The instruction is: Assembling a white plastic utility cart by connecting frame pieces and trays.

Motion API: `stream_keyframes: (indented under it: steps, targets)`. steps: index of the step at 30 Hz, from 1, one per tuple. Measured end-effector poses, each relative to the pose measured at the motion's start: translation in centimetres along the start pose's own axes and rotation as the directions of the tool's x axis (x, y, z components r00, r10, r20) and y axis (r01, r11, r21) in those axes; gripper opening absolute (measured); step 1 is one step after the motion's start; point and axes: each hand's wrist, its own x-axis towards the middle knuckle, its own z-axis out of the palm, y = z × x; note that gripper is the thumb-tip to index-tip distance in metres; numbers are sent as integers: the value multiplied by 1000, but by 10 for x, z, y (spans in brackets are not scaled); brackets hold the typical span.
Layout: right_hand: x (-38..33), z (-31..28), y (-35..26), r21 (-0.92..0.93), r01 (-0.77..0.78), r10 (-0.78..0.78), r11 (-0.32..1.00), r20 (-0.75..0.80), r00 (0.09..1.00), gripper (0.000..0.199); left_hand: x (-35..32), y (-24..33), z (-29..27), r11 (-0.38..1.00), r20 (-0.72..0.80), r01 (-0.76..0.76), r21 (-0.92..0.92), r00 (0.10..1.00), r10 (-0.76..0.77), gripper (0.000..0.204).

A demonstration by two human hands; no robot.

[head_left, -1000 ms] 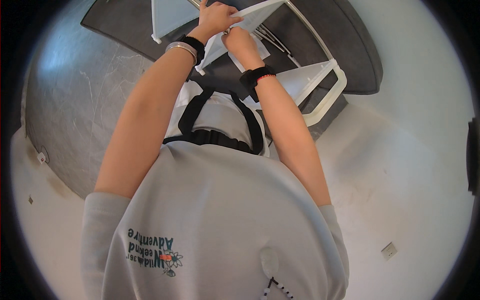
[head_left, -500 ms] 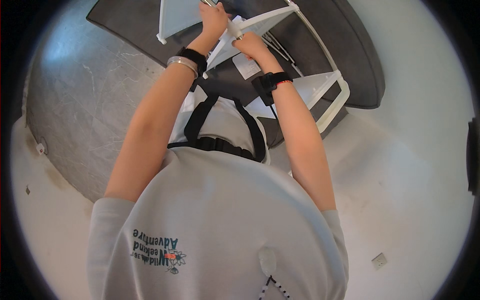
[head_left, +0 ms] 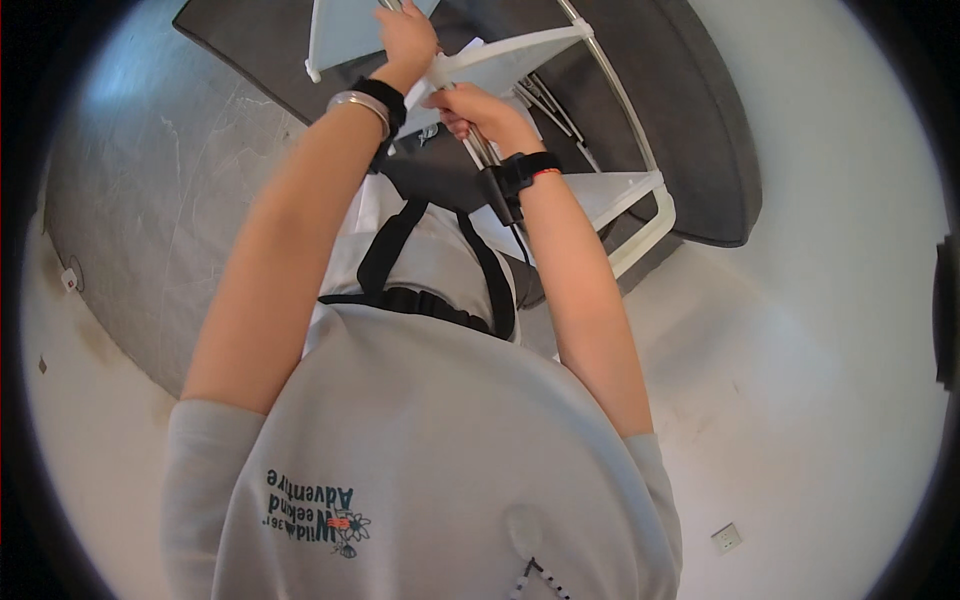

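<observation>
A white rack with several shelves [head_left: 515, 58] and silvery metal tubes lies across in front of me, its long tube [head_left: 622, 88] running along the far right side. My left hand [head_left: 410, 42] is closed around a metal tube at the top, between two shelves. Just below the corner of the middle shelf, my right hand [head_left: 480, 112] wraps around another metal tube [head_left: 482, 150], whose end passes down beside my wrist. A further white shelf [head_left: 605, 195] with a curved end frame [head_left: 655, 230] sits at the lower right.
Under the rack is a dark grey padded seat [head_left: 705, 120]. Loose thin metal tubes [head_left: 555, 112] lie on it behind my right hand. Grey marble-look floor [head_left: 150, 220] stretches to the left, and a pale wall [head_left: 800, 330] with a socket [head_left: 727, 538] stands to the right.
My right hand has moved slightly down and left and now wraps the tube just under the shelf corner. More tube shows below it. My left hand has shifted a little left.
</observation>
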Motion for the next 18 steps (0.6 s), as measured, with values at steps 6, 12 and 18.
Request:
stream_keyframes:
  steps: [6, 12, 18]
  targets:
    - [0, 45, -31, -328, 115, -211, 938, -276, 938, 27, 91, -51, -16, 428, 145, -358, 830, 879, 455, 29]
    - [14, 33, -12, -609, 42, -402, 792, -469, 786, 35, 39, 12, -4, 950, -118, -158, 268, 974, 195, 31]
    - [0, 52, -24, -571, -13, -352, 821, -524, 776, 37, 25, 35, -28, 996, 27, 72, -50, 997, -71, 33]
